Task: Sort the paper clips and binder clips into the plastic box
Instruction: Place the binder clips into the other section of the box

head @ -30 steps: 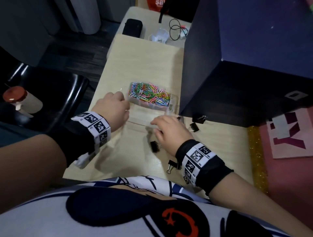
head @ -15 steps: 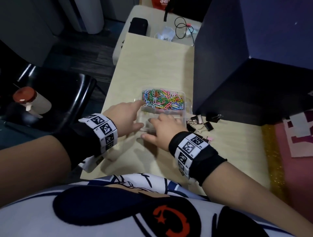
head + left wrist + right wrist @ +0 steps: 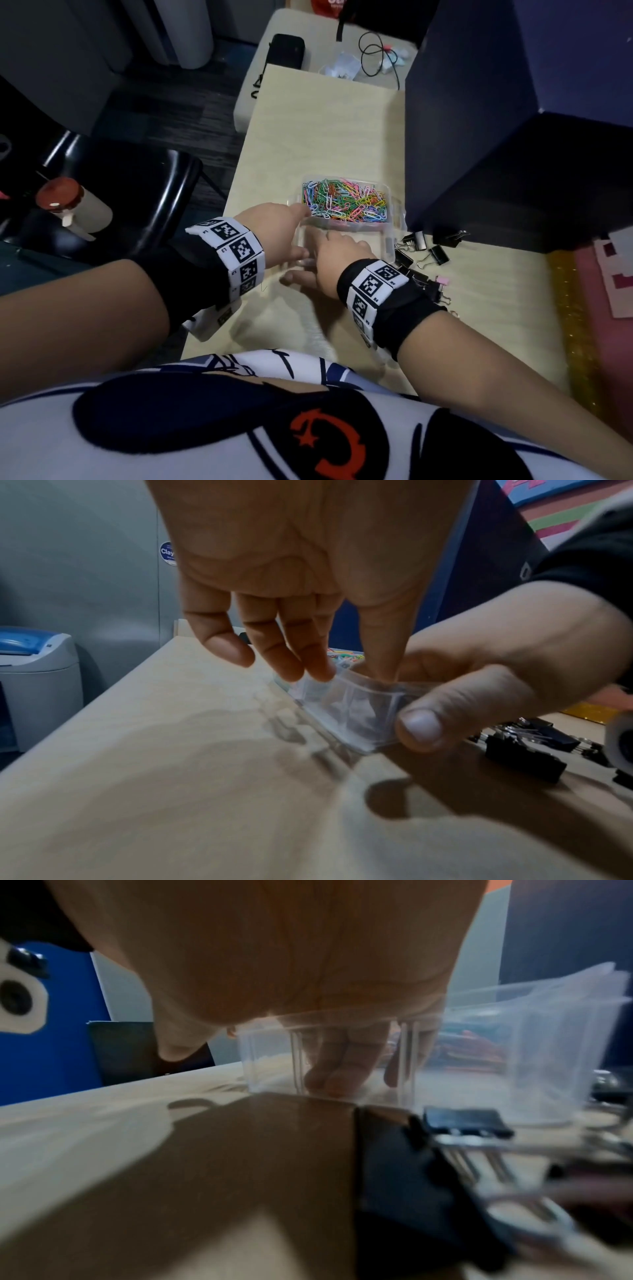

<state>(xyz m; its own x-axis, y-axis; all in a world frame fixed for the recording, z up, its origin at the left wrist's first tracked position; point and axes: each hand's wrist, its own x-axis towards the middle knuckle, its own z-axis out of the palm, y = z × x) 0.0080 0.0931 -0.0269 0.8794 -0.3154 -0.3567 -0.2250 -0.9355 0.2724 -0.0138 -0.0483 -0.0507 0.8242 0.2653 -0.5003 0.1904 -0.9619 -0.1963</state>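
Note:
A clear plastic box (image 3: 397, 219) (image 3: 359, 710) (image 3: 548, 1042) stands on the pale table. Coloured paper clips (image 3: 346, 204) (image 3: 342, 656) (image 3: 469, 1045) fill its far compartment. My left hand (image 3: 277, 226) (image 3: 352, 669) pinches the box's left wall, thumb inside and fingers outside. My right hand (image 3: 329, 257) (image 3: 257, 1064) grips the near wall, with its fingers down in the near compartment and its thumb outside. Black binder clips (image 3: 424, 250) (image 3: 524, 753) (image 3: 466, 1121) lie loose just right of the box, some of them under my right wrist.
A tall dark blue panel (image 3: 513, 137) stands close behind and to the right of the box. One pink clip (image 3: 443, 281) lies by the black ones. A black chair (image 3: 137, 192) with a red-capped bottle (image 3: 68, 205) sits off the table's left edge.
My right hand has left the loose binder clips at the front and gone into the box's near compartment. My left hand has closed in on the box's left wall.

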